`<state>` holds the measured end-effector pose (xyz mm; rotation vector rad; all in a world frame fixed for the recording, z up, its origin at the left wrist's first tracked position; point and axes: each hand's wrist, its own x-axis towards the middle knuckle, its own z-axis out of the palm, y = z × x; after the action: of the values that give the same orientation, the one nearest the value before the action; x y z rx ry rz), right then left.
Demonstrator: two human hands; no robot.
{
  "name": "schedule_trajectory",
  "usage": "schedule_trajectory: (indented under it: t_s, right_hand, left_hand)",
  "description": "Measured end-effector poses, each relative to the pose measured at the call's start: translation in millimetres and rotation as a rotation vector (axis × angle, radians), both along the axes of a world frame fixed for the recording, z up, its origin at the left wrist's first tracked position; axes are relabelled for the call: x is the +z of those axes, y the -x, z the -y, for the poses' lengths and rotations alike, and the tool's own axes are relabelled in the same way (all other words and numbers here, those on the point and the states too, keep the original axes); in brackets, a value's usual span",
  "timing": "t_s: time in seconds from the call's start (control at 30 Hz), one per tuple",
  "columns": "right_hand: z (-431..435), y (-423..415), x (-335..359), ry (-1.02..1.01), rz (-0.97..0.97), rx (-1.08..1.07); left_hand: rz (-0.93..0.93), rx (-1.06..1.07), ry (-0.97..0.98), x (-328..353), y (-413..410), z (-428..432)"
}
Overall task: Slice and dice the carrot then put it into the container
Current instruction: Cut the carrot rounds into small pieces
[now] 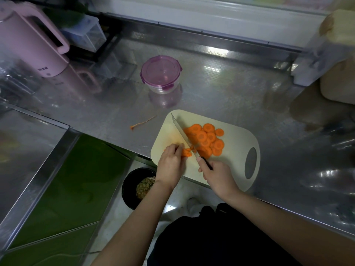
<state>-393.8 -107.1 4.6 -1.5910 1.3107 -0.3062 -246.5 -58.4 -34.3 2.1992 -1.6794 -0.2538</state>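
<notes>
Left hand [171,164], fingers curled, pins carrot [186,152] at its fingertips on the board [236,139], right hand [217,175] gripping the knife [182,133] beside it; stiff, light and probably slippery, the carrot is best pressed from above.

The cutting board [236,135] lies at the near edge of the counter [230,89]. On it the knife [182,133] runs from near right to far left, with carrot slices [206,139] heaped right of the blade and carrot pieces [186,152] left of it, at the left hand [171,164]. The right hand [217,175] holds the handle's near end. The container [161,73] stands farther back; a carrot scrap [143,123] lies left of the board
</notes>
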Motion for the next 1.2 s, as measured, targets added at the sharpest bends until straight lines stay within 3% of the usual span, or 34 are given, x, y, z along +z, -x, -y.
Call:
schedule_trajectory:
  t_s: [0.3,0.5,0.83,1.2]
  right_hand:
    - [1.7,-7.7,2.5,0.036,-0.055,0.101]
    - [7.8,-4.9,7.5,0.107,-0.064,0.118]
    - [5.7,-2.1,10.3,0.085,-0.144,0.254]
    - [5.3,-16.2,1.9,0.026,-0.212,0.218]
  left_hand:
    - [0.106,0.006,0.036,-8.9,0.6,0.0]
    - [0.164,0.063,0.158,-18.1,5.9,-0.9]
    - [0.111,0.124,0.062,-20.7,12.1,1.1]
    - [0.088,0.128,0.045,-13.2,13.8,3.6]
